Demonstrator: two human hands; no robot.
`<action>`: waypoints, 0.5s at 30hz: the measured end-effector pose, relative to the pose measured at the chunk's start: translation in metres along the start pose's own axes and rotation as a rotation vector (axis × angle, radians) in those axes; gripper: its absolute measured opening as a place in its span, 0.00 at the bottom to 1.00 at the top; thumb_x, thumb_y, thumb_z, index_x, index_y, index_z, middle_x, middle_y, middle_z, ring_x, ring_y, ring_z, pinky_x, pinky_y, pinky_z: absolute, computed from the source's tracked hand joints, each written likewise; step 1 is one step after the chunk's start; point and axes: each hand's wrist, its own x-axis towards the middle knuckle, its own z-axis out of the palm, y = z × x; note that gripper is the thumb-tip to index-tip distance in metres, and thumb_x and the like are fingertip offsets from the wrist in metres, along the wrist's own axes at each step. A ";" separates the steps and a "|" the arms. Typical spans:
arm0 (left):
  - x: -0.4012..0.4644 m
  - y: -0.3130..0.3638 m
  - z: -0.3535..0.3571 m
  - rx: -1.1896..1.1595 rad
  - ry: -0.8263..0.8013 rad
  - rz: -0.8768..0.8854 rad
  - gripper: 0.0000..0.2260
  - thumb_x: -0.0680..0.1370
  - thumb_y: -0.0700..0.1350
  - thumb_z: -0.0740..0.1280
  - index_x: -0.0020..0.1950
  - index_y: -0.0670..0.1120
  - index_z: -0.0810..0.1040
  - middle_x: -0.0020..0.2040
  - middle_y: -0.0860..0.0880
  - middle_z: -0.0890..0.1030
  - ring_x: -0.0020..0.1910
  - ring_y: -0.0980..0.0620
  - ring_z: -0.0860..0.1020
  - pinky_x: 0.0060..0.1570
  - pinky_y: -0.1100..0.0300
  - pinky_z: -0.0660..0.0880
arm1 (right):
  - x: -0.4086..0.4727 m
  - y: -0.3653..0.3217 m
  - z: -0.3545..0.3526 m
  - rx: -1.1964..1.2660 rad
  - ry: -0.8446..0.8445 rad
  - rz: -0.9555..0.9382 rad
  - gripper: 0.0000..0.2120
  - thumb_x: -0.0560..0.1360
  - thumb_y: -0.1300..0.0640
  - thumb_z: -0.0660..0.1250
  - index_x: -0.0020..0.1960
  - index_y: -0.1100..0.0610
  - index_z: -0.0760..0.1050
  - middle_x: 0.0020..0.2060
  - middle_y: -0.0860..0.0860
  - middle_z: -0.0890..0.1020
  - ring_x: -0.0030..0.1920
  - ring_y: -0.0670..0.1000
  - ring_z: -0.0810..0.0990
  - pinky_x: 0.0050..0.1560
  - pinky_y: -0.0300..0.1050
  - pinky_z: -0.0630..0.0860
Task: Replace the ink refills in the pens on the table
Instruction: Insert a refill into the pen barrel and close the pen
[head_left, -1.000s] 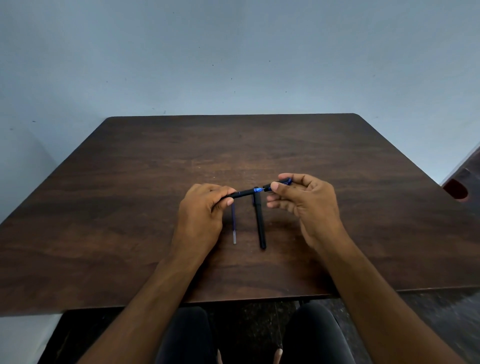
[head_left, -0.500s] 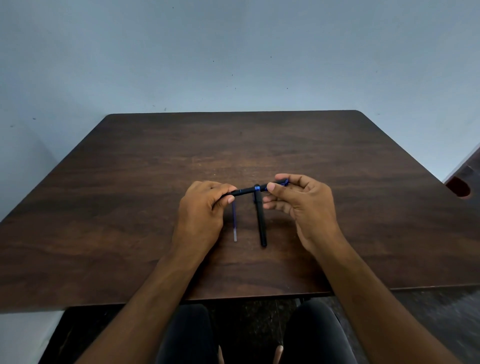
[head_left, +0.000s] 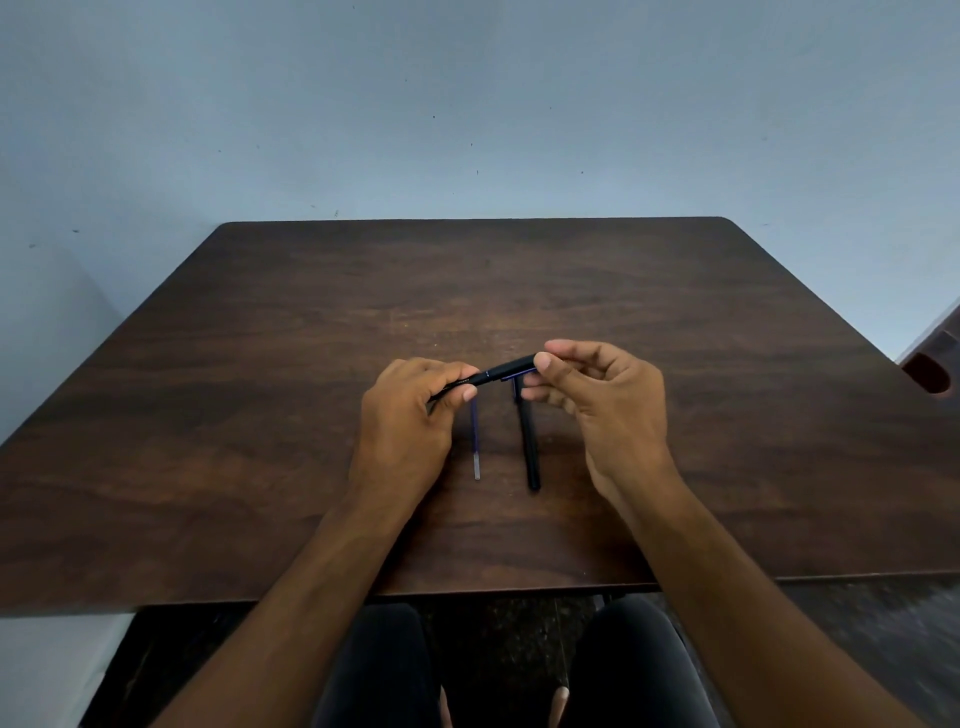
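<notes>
The left hand (head_left: 410, 415) is curled round the lower end of a black pen (head_left: 498, 375), thumb and fingers clamped on the barrel. That pen is held just above the table (head_left: 260, 467), its long axis running from lower left up to the right, so it spans the gap between the two hands. Taking this held pen as the landmark: just below it and toward the person, beside the left hand, a thin blue refill (head_left: 475, 441) lies on the wood, pointing away from the person. A little to the right of the refill, also below the held pen, a second black pen (head_left: 530, 441) lies roughly parallel to the refill, its far end reaching up under the held pen. At the pen's upper right end, the right hand (head_left: 608, 405) pinches the cap end between thumb and forefinger, the other fingers loosely bent. The coming move seems to turn on that long axis: pulling or twisting the two ends apart along it. Compared with half a second ago, the pen's right end is raised and the right hand has shifted outward, while the blue ring at mid-barrel no longer shows.
</notes>
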 end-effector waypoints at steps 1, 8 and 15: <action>-0.001 0.000 0.000 -0.009 -0.003 -0.011 0.09 0.74 0.43 0.74 0.53 0.50 0.85 0.47 0.59 0.82 0.49 0.58 0.78 0.51 0.69 0.71 | 0.000 0.000 0.000 -0.006 0.018 -0.013 0.07 0.72 0.64 0.76 0.50 0.63 0.84 0.38 0.58 0.88 0.39 0.57 0.88 0.47 0.55 0.86; -0.001 0.001 -0.002 -0.080 0.053 -0.063 0.10 0.72 0.37 0.75 0.52 0.45 0.86 0.44 0.50 0.84 0.45 0.52 0.80 0.47 0.65 0.74 | -0.003 0.005 0.008 -0.180 0.065 -0.134 0.04 0.73 0.61 0.77 0.47 0.58 0.85 0.35 0.54 0.87 0.36 0.53 0.87 0.51 0.52 0.85; -0.001 0.001 -0.002 -0.118 0.059 -0.101 0.10 0.72 0.36 0.75 0.52 0.45 0.86 0.41 0.49 0.82 0.42 0.54 0.79 0.44 0.70 0.73 | -0.002 0.006 0.015 -0.249 0.095 -0.190 0.04 0.73 0.60 0.77 0.47 0.59 0.85 0.33 0.52 0.87 0.35 0.50 0.87 0.50 0.44 0.84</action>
